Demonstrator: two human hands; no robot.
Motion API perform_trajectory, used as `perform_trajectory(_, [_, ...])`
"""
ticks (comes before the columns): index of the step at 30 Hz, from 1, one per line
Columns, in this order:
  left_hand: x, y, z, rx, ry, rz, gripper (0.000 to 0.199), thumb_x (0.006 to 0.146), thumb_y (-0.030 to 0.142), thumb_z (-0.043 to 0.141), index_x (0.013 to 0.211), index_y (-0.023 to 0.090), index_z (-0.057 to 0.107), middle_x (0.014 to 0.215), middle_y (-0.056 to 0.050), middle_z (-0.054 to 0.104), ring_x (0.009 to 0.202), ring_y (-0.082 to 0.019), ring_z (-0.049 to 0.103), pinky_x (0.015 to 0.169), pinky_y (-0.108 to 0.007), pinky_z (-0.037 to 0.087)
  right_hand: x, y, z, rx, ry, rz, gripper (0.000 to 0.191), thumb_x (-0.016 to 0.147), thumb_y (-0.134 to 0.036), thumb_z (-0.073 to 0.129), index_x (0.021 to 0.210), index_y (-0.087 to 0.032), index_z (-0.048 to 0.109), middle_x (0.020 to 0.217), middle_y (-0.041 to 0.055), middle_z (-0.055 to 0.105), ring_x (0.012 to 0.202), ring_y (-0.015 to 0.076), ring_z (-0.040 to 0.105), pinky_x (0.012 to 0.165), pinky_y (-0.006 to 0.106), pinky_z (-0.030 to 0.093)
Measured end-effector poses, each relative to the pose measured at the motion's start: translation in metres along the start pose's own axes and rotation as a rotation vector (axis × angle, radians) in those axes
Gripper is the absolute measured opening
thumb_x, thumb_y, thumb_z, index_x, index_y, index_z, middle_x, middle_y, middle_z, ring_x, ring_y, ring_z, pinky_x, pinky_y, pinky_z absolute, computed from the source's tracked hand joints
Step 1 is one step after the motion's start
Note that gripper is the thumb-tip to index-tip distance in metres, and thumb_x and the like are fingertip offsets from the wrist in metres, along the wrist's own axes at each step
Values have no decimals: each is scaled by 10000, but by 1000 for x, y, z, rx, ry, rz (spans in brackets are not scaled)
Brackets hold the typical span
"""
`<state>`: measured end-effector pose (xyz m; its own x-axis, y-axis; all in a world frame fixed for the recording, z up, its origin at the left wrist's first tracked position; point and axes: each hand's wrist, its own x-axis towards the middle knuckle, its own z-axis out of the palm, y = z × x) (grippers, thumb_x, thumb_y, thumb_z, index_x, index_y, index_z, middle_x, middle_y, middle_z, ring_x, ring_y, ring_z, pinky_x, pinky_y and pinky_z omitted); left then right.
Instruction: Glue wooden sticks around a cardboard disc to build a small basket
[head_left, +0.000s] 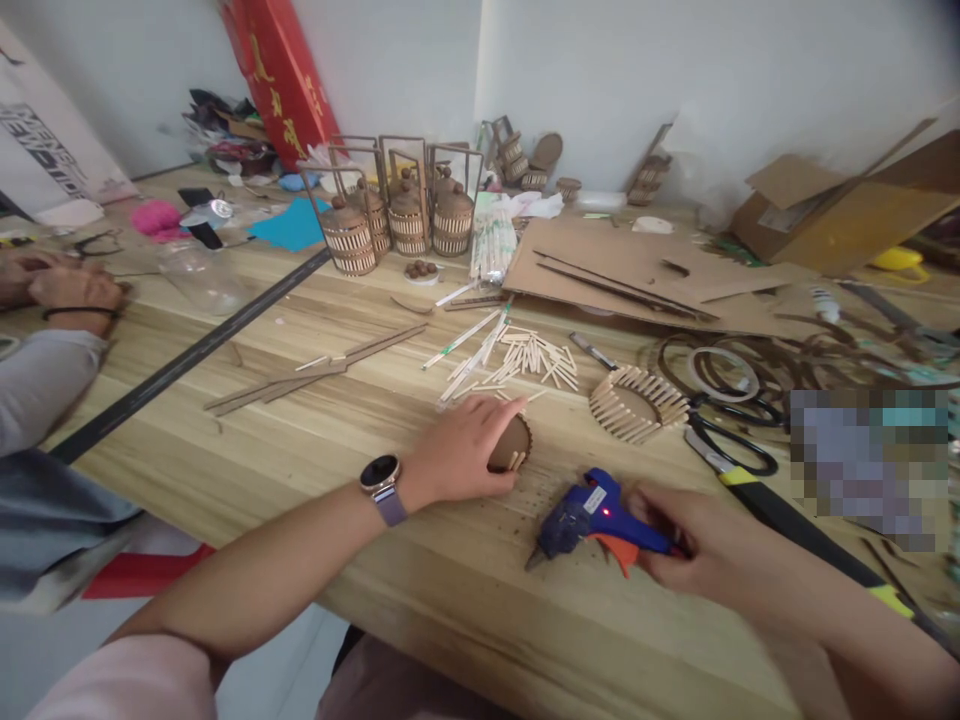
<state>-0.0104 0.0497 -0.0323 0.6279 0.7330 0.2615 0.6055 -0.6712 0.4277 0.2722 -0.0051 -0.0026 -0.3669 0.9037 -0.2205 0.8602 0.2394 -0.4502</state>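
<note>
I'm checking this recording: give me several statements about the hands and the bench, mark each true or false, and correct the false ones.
1. The right hand holds the blue glue gun. True.
2. The watch is on the right wrist. False: the watch is on the left wrist.
3. The glue gun's tip touches the round brown piece. False: it is apart from the round brown piece.
4. Small brown balls sit near the lidded baskets. True.
</note>
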Motion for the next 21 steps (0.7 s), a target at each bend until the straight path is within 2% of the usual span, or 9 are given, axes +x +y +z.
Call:
perform_trajectory(3, [0,1,0,10,-1,6,773,751,253,660,1432,141,312,1341,-150,528,1247,-308,460,1079,-453,396,-1,4,-11,232,-24,-30,139,684,-257,615,697,-240,478,638,-42,508,586,135,474,523,229,409])
perform_trajectory(7, [0,1,1,25,10,-1,743,756,259,648,1420,141,336,1335,-141,531,1244,-302,458,1081,-445,395,-8,14,-18,510,62,86,224,633,-399,709,748,-246,594,662,-10,569,587,165,507,508,261,444])
perform_trajectory(10, [0,0,2,23,12,0,736,756,259,643,1417,150,338,1334,-136,531,1240,-298,461,1078,-445,399,-11,20,-10,686,218,222,362,558,-555,765,664,-233,639,604,7,571,563,174,501,494,283,431])
perform_trajectory(13, [-1,0,2,11,12,-3,739,753,257,647,1415,164,334,1335,-133,531,1243,-298,461,1073,-451,404,-8,16,3,830,217,282,434,533,-600,801,646,-210,648,591,11,576,553,162,499,505,281,423])
perform_trajectory(17, [-1,-1,2,-3,14,-8,744,740,256,660,1407,177,340,1337,-132,529,1249,-301,460,1069,-462,408,2,7,13,863,118,213,441,632,-600,772,732,-177,695,656,30,629,562,138,511,508,256,415])
perform_trajectory(21, [0,-1,2,-4,15,-3,744,738,252,663,1404,163,345,1345,-139,525,1257,-301,455,1081,-460,397,9,3,14,702,121,135,431,699,-595,733,807,-177,732,718,50,692,630,172,597,558,273,489])
